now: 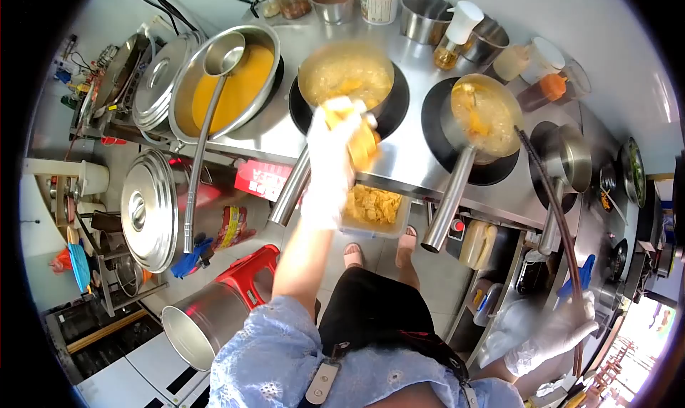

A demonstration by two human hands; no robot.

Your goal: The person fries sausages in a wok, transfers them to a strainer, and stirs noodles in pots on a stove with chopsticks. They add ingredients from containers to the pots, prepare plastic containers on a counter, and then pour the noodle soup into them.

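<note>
Head view: pan point(346, 71) and tub point(374, 208) hold yellow food.

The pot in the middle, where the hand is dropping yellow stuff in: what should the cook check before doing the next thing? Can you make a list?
1. Left hand is over the middle pot: ok, its grip holds yellow food at the near rim.
2. Gloves on: ok, both hands look covered.
3. Container of yellow pieces within reach: ok, it sits right below the left hand at the counter edge.
4. Right hand has a firm grip on the long sticks: ok, shut around their lower end.
5. Pot handles clear of the body: not ok, they jut out past the counter edge.
6. Burner on: cannot tell.
</note>
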